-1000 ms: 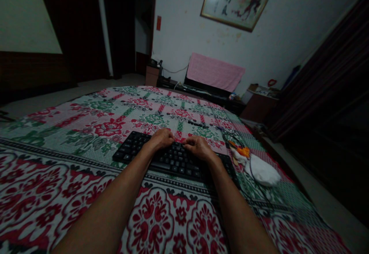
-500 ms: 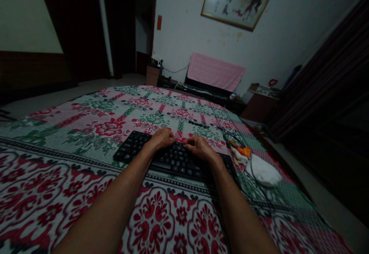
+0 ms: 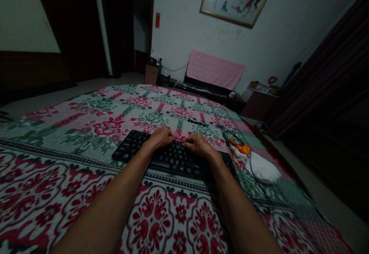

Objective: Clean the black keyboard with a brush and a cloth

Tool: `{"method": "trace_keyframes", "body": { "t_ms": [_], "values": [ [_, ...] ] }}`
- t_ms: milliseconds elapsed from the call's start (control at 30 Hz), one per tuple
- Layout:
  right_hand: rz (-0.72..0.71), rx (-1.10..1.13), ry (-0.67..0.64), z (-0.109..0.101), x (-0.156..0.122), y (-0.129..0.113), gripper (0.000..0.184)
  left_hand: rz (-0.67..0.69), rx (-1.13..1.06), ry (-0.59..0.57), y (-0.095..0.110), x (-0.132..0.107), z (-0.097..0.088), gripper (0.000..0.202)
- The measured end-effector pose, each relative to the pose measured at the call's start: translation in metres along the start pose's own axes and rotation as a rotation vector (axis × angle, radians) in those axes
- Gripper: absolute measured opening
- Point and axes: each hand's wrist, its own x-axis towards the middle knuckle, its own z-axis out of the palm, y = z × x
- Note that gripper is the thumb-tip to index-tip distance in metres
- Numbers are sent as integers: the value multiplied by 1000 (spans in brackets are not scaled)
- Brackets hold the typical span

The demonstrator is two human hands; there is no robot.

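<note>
A black keyboard (image 3: 173, 159) lies on the patterned bedspread, its near edge facing me. Over its far rows, left of the middle, is my left hand (image 3: 163, 136), with the fingers curled and closed at the tips. My right hand (image 3: 198, 144) rests a little to the right, thumb and fingers drawn into a pinch close to the keyboard's top edge. A narrow gap separates the two sets of fingertips. Whatever is between the fingers of either hand is hidden or too small to name. My forearms cover part of the keys.
Beyond the keyboard, several small black pieces (image 3: 197, 122) form a row on the bedspread (image 3: 106, 127). To the right lie a white bundle (image 3: 263, 168), an orange item (image 3: 243, 148) and a dark cable (image 3: 252, 165). A pink towel (image 3: 216, 69) hangs at the far wall.
The whole view has shifted very slightly. Both hands stay at the keyboard's far edge, the right fingers marginally nearer the left; nothing has visibly been picked up or let go.
</note>
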Motion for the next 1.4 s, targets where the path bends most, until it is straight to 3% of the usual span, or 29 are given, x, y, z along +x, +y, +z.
{"method": "trace_keyframes", "body": {
  "t_ms": [133, 267, 433, 667, 900, 1100, 1400],
  "values": [
    [-16, 32, 16, 1, -2, -2, 24, 15, -5, -5, 1, -1, -1, 24],
    [101, 116, 101, 7, 2, 3, 34, -7, -13, -3, 3, -2, -3, 23],
    [261, 297, 12, 7, 9, 8, 29, 3, -9, 15, 3, -2, -2, 25],
    [191, 313, 50, 11, 9, 15, 33, -4, -2, 2, 3, -1, -1, 24],
    [231, 354, -91, 2, 11, 15, 36, 10, -5, -13, 2, -1, -2, 25],
    [149, 425, -153, -1, 11, 18, 38, 0, -29, -29, 0, 3, 0, 25],
    [331, 444, -213, -1, 19, 18, 32, 3, -46, -39, 2, 3, 1, 27]
  ]
}}
